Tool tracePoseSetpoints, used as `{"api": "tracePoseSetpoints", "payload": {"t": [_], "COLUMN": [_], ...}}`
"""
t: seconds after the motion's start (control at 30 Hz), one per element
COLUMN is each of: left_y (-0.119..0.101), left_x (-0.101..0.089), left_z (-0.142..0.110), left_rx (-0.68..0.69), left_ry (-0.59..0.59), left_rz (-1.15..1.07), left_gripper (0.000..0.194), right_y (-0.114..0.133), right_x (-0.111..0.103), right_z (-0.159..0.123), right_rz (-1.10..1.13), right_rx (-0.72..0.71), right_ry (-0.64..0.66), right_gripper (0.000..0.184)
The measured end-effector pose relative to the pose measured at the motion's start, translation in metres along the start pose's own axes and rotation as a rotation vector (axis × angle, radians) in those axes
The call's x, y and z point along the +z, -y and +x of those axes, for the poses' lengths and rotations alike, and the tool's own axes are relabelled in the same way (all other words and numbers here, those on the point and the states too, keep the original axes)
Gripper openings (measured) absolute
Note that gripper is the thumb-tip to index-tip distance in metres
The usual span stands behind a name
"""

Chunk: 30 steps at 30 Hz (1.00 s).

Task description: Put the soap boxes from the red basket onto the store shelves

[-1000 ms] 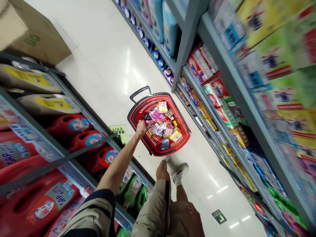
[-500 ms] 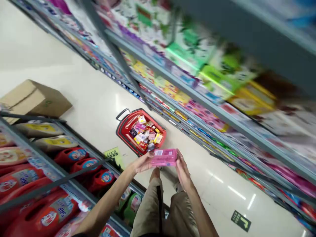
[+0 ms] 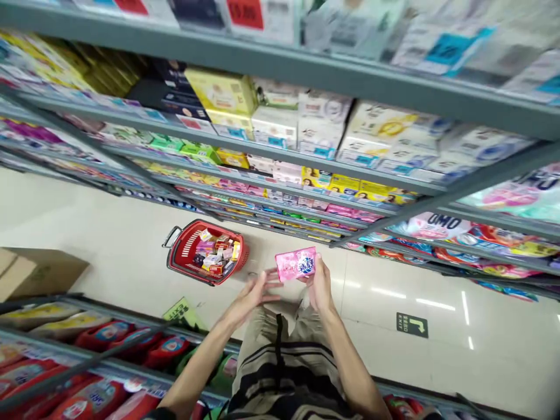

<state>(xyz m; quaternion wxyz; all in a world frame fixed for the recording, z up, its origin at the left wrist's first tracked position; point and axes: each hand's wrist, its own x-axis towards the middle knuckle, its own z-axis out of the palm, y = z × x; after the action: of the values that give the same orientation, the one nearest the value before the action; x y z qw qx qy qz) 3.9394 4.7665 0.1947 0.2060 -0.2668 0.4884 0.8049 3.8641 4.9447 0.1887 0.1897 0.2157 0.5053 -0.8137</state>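
Observation:
My right hand (image 3: 320,286) grips the right end of a pink soap pack (image 3: 289,266), thumb along its edge. The side that faces up carries a dark blue and white logo. My left hand (image 3: 254,294) is open, fingers spread beside the pack's left end; whether a fingertip touches it I cannot tell. To the left on the floor stands a red shopping basket (image 3: 175,259) with a dark handle, holding many small boxes and packs.
Tall shelves (image 3: 280,157) of boxed soaps and detergents run along the far side. A lower shelf of red detergent bottles (image 3: 111,332) lies at near left. A cardboard box (image 3: 44,271) stands at the left. Exit signs (image 3: 412,325) are stuck to the pale floor.
My left hand has left the basket, and the pink soap pack came up between both hands. It has since been turned over, and my left hand has opened. The view has swung right.

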Motion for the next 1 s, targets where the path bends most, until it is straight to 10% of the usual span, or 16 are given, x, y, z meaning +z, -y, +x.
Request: {"api": "tracePoseSetpoints", "payload": {"t": [0.1,0.23,0.6,0.8,1.0], "left_y": [-0.017,-0.032,-0.055,-0.061,-0.089], "left_x": [0.054,0.089,0.118,0.114,0.131], "left_z": [-0.018,-0.036,-0.072,-0.079,-0.092], "left_rx": [0.260,0.271,0.171,0.255,0.424], "left_ry": [-0.093,-0.058,0.233,0.025,0.109], "left_rz": [0.030,0.133,0.273,0.063,0.017], "left_gripper": [0.061,0.044,0.064,0.058,0.069], "right_y": [0.035,0.073,0.142,0.141,0.157], "right_x": [-0.017,-0.039,-0.018,-0.021,-0.007], "right_z": [-0.027,-0.048,-0.088,-0.121,-0.154], "right_rz": [0.108,0.044,-0.716,-0.480,-0.358], "right_rx": [-0.023,-0.129,-0.366,-0.423,-0.457], "right_ry": [0.097,0.202,0.279,0.190,0.173], "right_gripper": [0.047,0.042,0.036,0.043,0.044]}}
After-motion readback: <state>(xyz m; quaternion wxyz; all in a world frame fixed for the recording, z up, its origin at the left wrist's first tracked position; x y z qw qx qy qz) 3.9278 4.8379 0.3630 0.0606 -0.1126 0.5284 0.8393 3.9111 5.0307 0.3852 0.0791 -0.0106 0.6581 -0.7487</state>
